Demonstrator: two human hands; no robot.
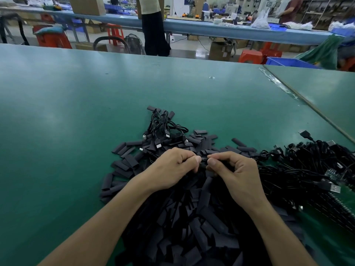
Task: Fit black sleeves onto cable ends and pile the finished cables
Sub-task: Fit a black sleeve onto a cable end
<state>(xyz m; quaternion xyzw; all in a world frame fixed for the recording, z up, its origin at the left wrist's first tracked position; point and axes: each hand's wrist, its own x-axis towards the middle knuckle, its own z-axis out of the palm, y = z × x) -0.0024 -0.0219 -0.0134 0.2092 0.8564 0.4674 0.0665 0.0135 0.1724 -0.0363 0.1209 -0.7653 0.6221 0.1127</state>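
A green table [76, 112] bears a heap of black sleeves [192, 217], a cable tangle [307, 169] at its right, a small finished pile [163, 129] beyond, and over the heap the left hand [172, 167] and right hand [234, 171] pinch one cable end [204, 161].

A green matted worktable [96, 89] spans the foreground. Beyond runs a long blue-topped bench [211, 28], with orange plastic stools [249, 57] and cardboard boxes [220, 51] on the pale floor [184, 48].
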